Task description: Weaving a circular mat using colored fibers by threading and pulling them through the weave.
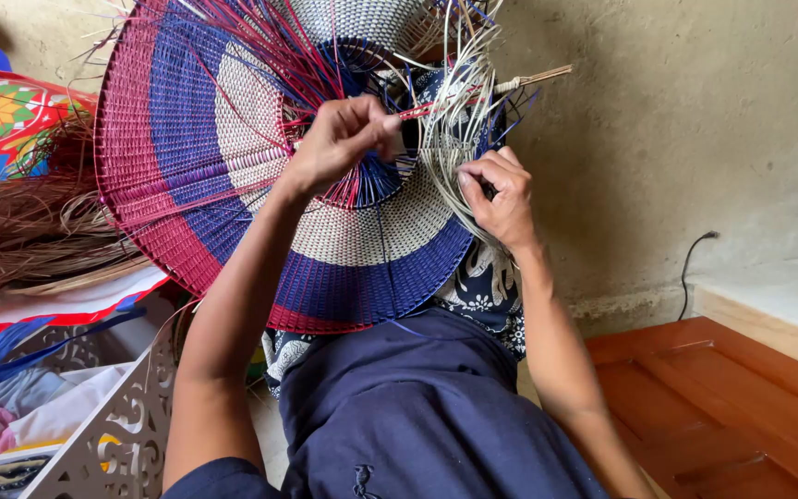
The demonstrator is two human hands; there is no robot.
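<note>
Propped on the lap, large round woven mat of maroon, blue and cream strips: light, springy, best gripped at woven rim; left hand pinching maroon strips, right hand closed on loose cream strands.

A large round woven mat is lying tilted across the person's lap, showing rings of crimson, blue and cream. Its weave is sitting unfinished near the centre, where loose crimson and blue strands are fanning upward. A bundle of pale cream strands is hanging loose at its right side.
</note>
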